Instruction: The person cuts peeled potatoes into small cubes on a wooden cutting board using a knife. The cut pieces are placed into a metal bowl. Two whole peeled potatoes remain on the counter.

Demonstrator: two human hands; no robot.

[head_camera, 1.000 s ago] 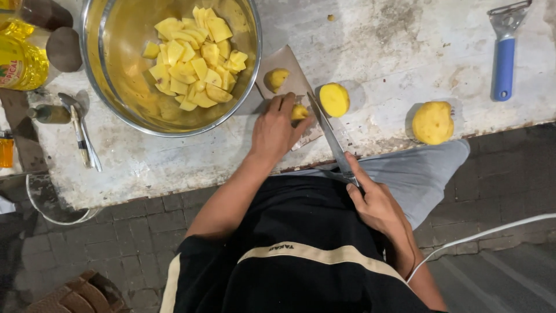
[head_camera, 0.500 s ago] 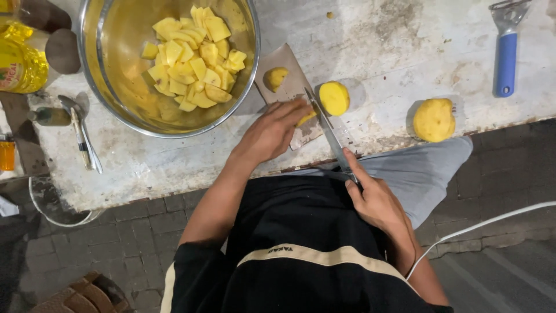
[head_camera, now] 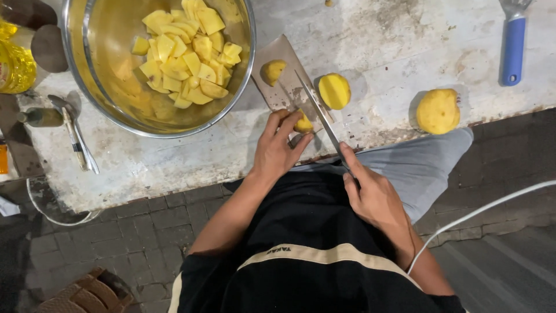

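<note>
While the person leans over the near edge of the bench, the right hand sits closest, its fingers wrapped around the handle of a knife with the forefinger laid along the spine. The blade runs away from the hand, up and to the left, across a small cutting board. Just left of the blade, the left hand rests at the board's near end, its fingers narrowed onto a small yellow potato piece and pinning it against the board beside the blade. Farther along the board lies another potato chunk, apart from the hand. Just right of the blade, off the board, a halved potato lies on the bench with its cut face up. Well to the right, near the bench's near edge, sits a whole peeled potato. Beyond it, at the far right, a peeler with a blue handle lies on the stained surface. To the left of the board stands a large steel bowl holding a heap of cut potato pieces. Left of the bowl, a spoon lies on the bench, and a bottle of yellow oil stands at the far left edge.
</note>
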